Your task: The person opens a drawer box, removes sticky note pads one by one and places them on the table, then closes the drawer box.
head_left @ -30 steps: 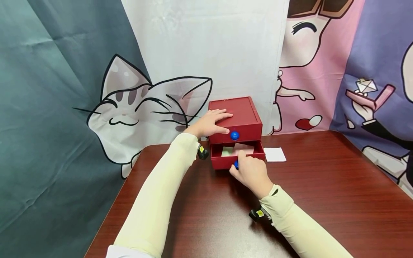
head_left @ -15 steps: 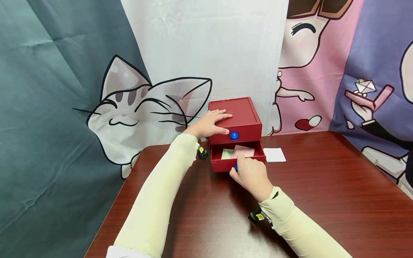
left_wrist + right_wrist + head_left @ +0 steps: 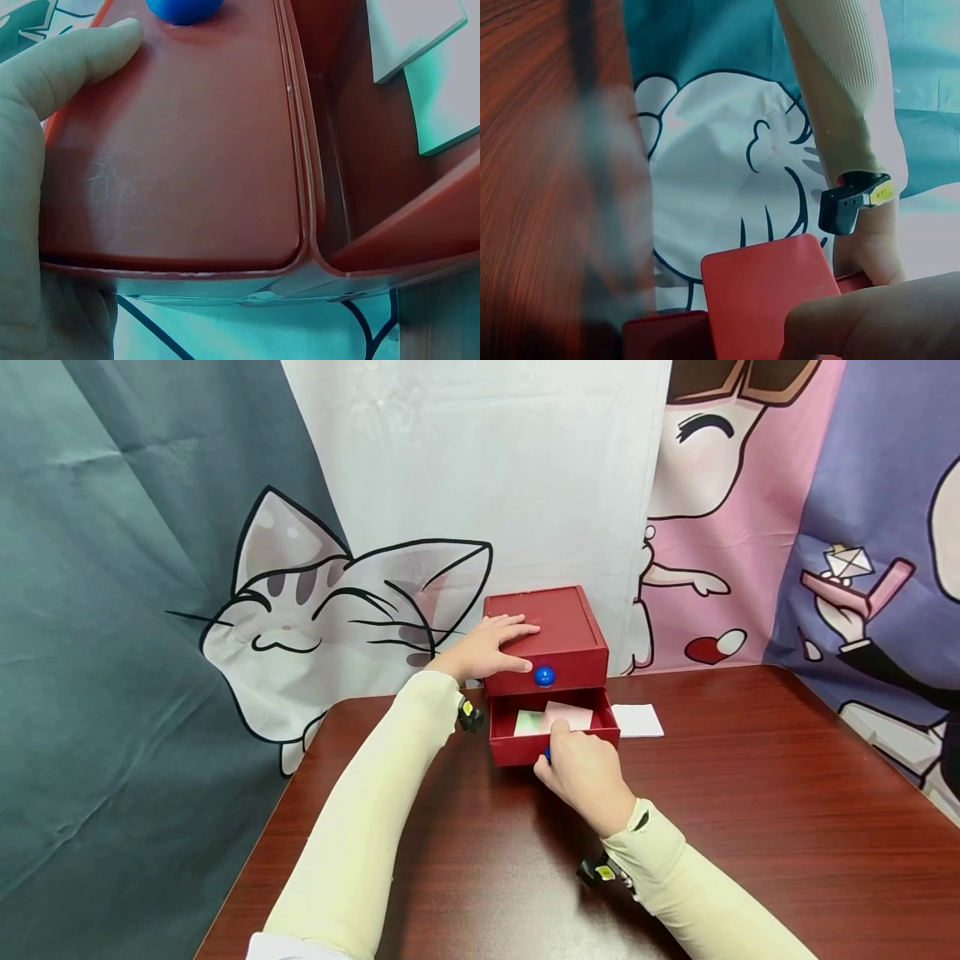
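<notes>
A red two-drawer box stands at the back of the table. My left hand rests on its top left edge, fingers spread flat and the thumb lying over the upper drawer's front. The blue knob of that closed upper drawer sits just past the thumb. Below, the lower drawer is pulled out. My right hand pinches its blue knob, which the fingers mostly cover. Inside the drawer lie a pink sticky-note pad and a pale green one, partly overlapping.
A white square pad of paper lies on the brown table, right of the box. Behind rises a cloth backdrop printed with cartoon figures. Small black wrist cameras are strapped to both sleeves.
The lower drawer has slid a little farther out toward me, with my right hand on its knob. More of the paper pads shows. My left hand has stayed on the box.
</notes>
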`<action>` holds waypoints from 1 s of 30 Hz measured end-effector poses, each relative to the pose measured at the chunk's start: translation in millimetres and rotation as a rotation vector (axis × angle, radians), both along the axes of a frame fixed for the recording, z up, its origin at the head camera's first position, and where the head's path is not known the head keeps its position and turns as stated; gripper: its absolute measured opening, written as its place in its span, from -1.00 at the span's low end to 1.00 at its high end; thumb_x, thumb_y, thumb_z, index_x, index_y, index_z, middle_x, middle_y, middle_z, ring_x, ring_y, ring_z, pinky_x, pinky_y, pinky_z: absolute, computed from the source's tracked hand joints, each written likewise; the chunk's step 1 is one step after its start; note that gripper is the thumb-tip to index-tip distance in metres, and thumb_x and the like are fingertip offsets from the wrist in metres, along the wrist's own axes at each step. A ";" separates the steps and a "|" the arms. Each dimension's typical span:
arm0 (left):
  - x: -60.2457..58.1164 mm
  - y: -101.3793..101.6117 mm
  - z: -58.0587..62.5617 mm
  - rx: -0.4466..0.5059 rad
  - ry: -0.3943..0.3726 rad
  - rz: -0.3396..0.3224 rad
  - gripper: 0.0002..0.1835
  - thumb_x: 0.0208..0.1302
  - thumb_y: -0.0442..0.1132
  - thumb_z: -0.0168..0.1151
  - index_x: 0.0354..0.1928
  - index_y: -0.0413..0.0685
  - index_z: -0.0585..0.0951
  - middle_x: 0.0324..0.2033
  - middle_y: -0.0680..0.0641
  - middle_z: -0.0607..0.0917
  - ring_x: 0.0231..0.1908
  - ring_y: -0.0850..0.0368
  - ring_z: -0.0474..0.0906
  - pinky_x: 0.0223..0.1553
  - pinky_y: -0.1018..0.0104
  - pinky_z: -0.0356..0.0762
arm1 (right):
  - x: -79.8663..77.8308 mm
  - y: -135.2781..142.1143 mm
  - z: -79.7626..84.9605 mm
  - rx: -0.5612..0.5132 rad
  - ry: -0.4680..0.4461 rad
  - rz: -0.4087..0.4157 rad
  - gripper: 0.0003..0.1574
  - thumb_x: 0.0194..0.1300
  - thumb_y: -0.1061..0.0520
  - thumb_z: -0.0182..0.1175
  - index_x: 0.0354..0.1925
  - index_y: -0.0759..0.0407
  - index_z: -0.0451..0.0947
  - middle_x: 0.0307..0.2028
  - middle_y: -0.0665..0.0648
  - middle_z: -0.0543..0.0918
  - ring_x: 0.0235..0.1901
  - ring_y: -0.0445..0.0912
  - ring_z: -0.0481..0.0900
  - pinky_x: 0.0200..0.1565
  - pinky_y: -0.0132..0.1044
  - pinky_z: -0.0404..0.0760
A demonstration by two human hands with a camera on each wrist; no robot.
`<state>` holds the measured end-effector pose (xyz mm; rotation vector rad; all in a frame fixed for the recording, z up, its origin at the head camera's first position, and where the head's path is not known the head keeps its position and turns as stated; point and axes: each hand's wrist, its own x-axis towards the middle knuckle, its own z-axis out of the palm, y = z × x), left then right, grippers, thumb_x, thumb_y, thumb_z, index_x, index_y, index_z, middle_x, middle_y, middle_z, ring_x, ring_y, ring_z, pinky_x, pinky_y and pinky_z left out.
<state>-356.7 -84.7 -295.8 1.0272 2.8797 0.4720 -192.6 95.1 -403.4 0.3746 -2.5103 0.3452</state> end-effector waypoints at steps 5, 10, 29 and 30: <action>-0.3 -0.1 0.0 0.004 0.004 -0.002 -0.22 0.30 0.24 0.22 0.54 0.31 0.29 0.57 0.01 0.14 0.57 0.04 -0.11 0.55 0.15 -0.34 | 3.9 -0.8 0.1 0.013 0.014 0.005 -0.58 0.01 0.06 0.40 -0.51 0.22 0.33 -0.82 0.11 0.37 -0.77 0.17 0.52 -0.73 0.00 0.52; -0.8 -0.4 -0.7 0.007 0.004 0.001 -0.21 0.29 0.24 0.22 0.54 0.31 0.29 0.57 0.01 0.15 0.57 0.05 -0.10 0.55 0.14 -0.33 | 9.6 -2.2 2.4 0.023 0.025 0.007 -0.55 -0.02 0.07 0.44 -0.48 0.24 0.34 -0.81 0.12 0.39 -0.76 0.16 0.53 -0.70 0.01 0.56; 0.1 -0.5 -1.9 0.027 0.006 0.001 -0.19 0.26 0.24 0.24 0.53 0.31 0.30 0.56 0.01 0.15 0.57 0.05 -0.09 0.55 0.12 -0.31 | 21.5 -4.2 11.7 0.092 -0.041 -0.024 -0.46 -0.03 -0.02 0.53 -0.44 0.26 0.40 -0.77 0.15 0.44 -0.70 0.17 0.57 -0.67 0.00 0.58; 0.2 -0.5 -1.8 0.028 0.005 0.000 -0.19 0.26 0.24 0.24 0.53 0.30 0.30 0.56 0.01 0.15 0.57 0.04 -0.09 0.55 0.11 -0.31 | 22.0 -4.0 12.7 0.102 -0.040 -0.026 -0.45 -0.03 -0.04 0.54 -0.44 0.26 0.40 -0.76 0.15 0.45 -0.70 0.16 0.57 -0.67 0.00 0.57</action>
